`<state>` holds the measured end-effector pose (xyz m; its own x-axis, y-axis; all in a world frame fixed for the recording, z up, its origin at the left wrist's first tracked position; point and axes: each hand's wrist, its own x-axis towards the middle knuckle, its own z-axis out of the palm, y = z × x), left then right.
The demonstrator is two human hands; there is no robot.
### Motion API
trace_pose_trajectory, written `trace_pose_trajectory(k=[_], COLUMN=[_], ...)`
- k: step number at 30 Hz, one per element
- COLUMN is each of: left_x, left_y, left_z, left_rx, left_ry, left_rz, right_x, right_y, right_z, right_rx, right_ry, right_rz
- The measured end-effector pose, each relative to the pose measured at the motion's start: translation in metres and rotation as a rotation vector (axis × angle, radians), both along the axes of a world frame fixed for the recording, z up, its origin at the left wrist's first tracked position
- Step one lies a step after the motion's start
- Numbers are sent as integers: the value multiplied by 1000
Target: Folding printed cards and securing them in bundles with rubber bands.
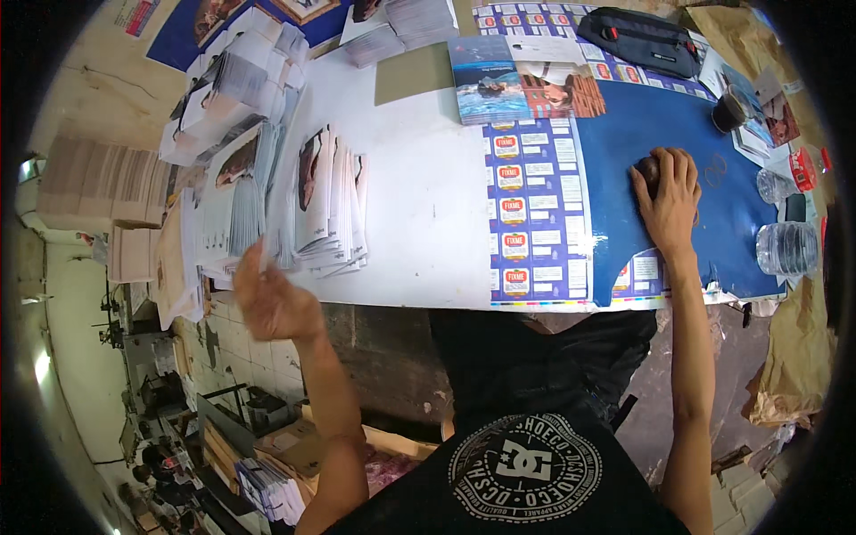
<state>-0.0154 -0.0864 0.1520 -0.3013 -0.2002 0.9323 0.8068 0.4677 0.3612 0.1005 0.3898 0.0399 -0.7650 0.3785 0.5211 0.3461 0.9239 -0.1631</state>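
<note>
My right hand [670, 198] is curled round a dark brown, rounded object [650, 170] on the blue sheet [615, 125]; the hand hides part of it. My left hand [275, 301] is raised at the table's near left edge, beside a fanned stack of folded printed sheets [245, 209]. Motion smears its fingers, so whether they pinch anything is unclear. Just to the right stands a second fanned stack [328, 205] of white sheets with a dark picture on top.
Taller stacks of papers [234, 85] fill the back left. Glossy booklets [495, 89] lie at the back centre, near a dark pouch [637, 42]. A dark round container [731, 111] and clear plastic bottles [786, 249] line the right. Printed label sheets [535, 214] cover the middle.
</note>
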Motion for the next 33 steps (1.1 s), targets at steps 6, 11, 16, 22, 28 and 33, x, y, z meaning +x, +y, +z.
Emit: trace_pose_trajectory(k=[6,11,16,22,28,33], left_x=[-2,-28,-111,-114,20,107], left_y=[10,120,204,194,141,103], left_z=[-42,-21,-75,-113,-78,-64], left_rx=[-657,-534,-664,-955,-788,-135], left_ry=[-546,-438,-378,-438,-460,-1172], left_rz=[30,-238,-370,-363,-441,-596], right_x=[0,0,5,61,80,74], right_y=[-1,6,-14,-79,-107,-88], right_z=[5,-3,12,33,45,39], right_rx=[-23,5,49,-893,-2397,-2458], right_ry=[19,26,228,156,228,318], right_rz=[18,-66,87,439,339,437])
